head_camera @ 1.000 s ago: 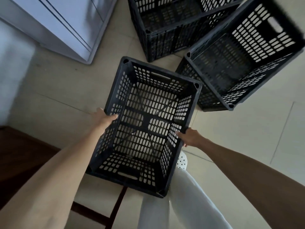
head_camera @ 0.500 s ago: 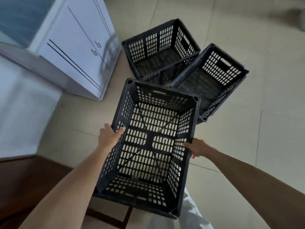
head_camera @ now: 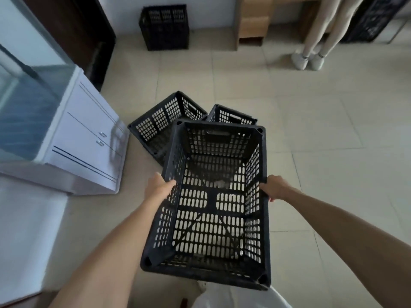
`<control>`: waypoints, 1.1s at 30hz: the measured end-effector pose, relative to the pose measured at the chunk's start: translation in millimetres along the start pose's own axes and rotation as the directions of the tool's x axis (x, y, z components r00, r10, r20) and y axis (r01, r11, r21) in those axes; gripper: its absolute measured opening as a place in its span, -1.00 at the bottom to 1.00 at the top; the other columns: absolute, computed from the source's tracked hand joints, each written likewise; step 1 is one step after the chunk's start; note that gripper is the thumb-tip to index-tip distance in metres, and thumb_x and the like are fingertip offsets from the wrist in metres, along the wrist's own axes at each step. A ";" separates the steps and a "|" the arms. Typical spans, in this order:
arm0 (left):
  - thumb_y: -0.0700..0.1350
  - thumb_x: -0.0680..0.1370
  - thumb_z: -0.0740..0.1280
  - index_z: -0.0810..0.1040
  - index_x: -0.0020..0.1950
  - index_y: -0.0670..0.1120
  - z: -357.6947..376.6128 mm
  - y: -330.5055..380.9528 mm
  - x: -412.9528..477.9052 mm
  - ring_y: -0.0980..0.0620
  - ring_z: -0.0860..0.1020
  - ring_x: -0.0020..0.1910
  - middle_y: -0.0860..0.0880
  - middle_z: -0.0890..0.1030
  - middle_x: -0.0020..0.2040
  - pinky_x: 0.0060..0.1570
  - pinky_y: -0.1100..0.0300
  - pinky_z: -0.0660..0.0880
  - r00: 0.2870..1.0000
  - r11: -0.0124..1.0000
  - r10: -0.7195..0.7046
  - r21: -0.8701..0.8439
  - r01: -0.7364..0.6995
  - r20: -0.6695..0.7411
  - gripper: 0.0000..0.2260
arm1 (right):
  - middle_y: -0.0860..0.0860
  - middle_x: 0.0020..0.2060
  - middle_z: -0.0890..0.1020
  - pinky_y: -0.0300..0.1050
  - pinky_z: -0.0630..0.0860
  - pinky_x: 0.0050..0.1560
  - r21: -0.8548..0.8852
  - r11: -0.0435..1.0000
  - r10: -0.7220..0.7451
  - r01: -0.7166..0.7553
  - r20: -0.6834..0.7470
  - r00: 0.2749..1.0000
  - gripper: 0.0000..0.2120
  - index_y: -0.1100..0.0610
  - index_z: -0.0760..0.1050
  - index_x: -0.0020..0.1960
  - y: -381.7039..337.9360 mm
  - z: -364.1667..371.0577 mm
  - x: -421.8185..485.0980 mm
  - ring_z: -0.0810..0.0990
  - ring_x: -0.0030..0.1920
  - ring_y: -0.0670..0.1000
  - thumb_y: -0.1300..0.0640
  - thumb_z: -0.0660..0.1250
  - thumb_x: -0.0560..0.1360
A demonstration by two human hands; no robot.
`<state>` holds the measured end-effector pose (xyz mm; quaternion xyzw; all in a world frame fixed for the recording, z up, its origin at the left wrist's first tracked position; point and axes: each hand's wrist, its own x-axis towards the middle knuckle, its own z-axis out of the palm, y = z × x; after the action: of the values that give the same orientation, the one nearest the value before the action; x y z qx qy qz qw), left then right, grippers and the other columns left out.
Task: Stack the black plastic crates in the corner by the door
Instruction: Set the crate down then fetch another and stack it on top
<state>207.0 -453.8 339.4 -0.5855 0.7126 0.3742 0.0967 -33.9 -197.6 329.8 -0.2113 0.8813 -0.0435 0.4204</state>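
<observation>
Holding a black plastic crate (head_camera: 213, 196) up off the tiled floor (head_camera: 322, 134), both hands have a tight grip on its long sides: the left hand (head_camera: 158, 188) wraps the left rim and the right hand (head_camera: 277, 189) wraps the right rim. Two more black crates (head_camera: 164, 123) sit on the floor just past it, touching each other, beside a white cabinet (head_camera: 89, 138). Far ahead, a crate stack (head_camera: 165, 27) stands against the wall by a dark door (head_camera: 73, 34).

white cabinet (head_camera: 89, 138), mannequin legs (head_camera: 320, 30), tiled floor (head_camera: 311, 130)
</observation>
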 end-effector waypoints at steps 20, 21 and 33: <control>0.01 0.55 0.35 0.38 0.38 -0.19 137.3 330.8 -70.8 -0.18 0.47 0.32 -0.16 0.47 0.36 0.13 0.01 0.45 0.937 0.915 0.343 0.251 -0.317 -0.066 -0.52 | 0.00 -0.33 0.49 -0.24 0.33 -0.43 -0.097 0.991 0.052 -0.091 -0.344 0.938 -0.69 0.14 0.38 -0.24 247.0 -253.1 -3.0 0.46 -0.35 -0.02 0.00 0.12 0.60; 0.01 0.55 0.35 0.38 0.36 -0.19 142.8 346.6 -72.6 -0.18 0.48 0.31 -0.15 0.48 0.35 0.09 0.02 0.45 0.930 0.906 0.360 0.268 -0.328 -0.079 -0.54 | -0.01 -0.36 0.47 -0.24 0.31 -0.45 -0.086 0.992 0.053 -0.088 -0.352 0.934 -0.68 0.12 0.36 -0.27 256.6 -265.6 -0.9 0.44 -0.38 -0.04 0.00 0.13 0.60; -0.11 0.55 0.36 0.46 0.21 -0.16 164.5 506.1 3.8 -0.10 0.55 -0.01 -0.12 0.60 0.09 -0.20 0.10 0.40 0.853 0.849 0.493 0.307 -0.429 -0.170 -0.73 | -0.01 -0.36 0.52 -0.24 0.33 -0.44 -0.139 0.985 0.044 -0.107 -0.393 0.918 -0.69 0.13 0.46 -0.20 287.3 -417.1 100.6 0.48 -0.38 -0.05 -0.04 0.15 0.58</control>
<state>-302.5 -333.0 434.4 -0.4192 0.8817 0.2162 -0.0088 -503.2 -20.3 452.2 -0.1968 0.9553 0.0014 0.2205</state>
